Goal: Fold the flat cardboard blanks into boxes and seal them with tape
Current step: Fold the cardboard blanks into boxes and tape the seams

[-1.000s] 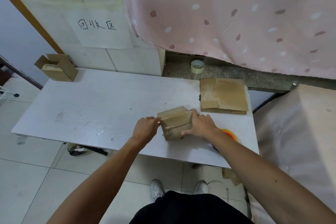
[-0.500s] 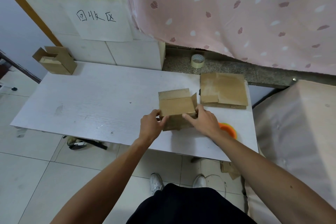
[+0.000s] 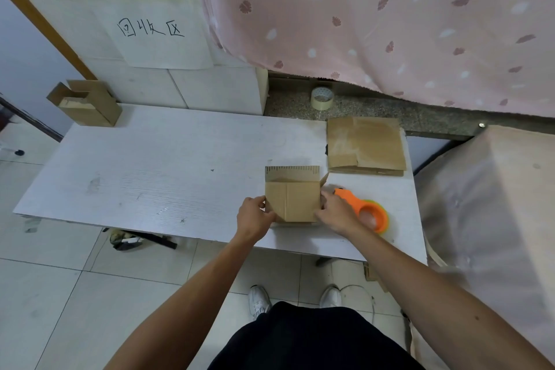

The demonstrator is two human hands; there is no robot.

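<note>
The box [image 3: 292, 201] has been turned since a second ago. Its shiny taped side was on top then. Now a plain side faces up, and one flap [image 3: 292, 173] stands up at the back. The box sits on the tabletop [image 3: 156, 177], close to the front edge.

The left hand [image 3: 253, 218] holds the left side of the box, with its fingers [image 3: 260, 203] curled against the edge. The right hand [image 3: 336, 213] holds the right side the same way.

The orange tape holder [image 3: 371, 215] lies just beside the right hand. The pile of flat blanks [image 3: 365, 149] is behind it.

I think the open end gets closed next. The flaps could pop back up if a hand lets go to reach for the tape. The box could also slide off the front edge if it is pushed too hard. The right hand might bump the tape holder.
</note>
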